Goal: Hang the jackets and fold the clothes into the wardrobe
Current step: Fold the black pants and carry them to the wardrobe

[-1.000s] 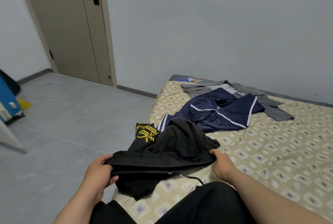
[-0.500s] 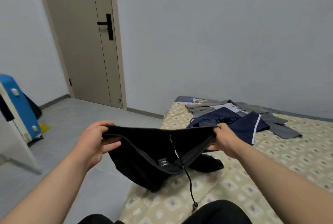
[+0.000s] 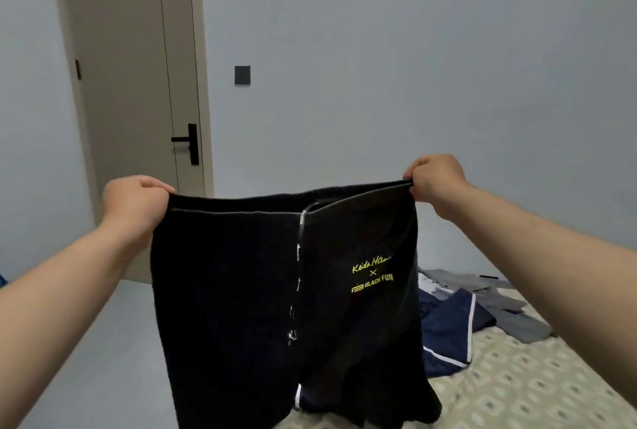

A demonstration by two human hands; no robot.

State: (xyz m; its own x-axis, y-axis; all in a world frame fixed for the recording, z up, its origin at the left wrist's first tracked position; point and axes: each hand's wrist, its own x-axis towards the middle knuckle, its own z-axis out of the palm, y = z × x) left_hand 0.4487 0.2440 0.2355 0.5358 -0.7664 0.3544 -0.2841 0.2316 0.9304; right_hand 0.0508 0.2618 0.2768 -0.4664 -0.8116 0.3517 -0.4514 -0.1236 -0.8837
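Observation:
Black shorts (image 3: 241,308) with a drawstring and yellow lettering hang spread out in front of me. My left hand (image 3: 136,206) grips the left end of the waistband. My right hand (image 3: 436,180) grips the right end, slightly higher. Behind the shorts, a navy garment with white piping (image 3: 448,328) and a grey garment (image 3: 510,308) lie on the patterned bed (image 3: 534,387). The shorts hide part of the navy garment.
A beige door (image 3: 131,90) with a black handle stands shut at the left. A dark wall switch (image 3: 242,75) sits beside it. Grey floor (image 3: 113,359) runs left of the bed. A blue object shows at the far left edge.
Both hands have lifted the black shorts off the bed and pulled the waistband wide apart. The view has tilted up towards the wall.

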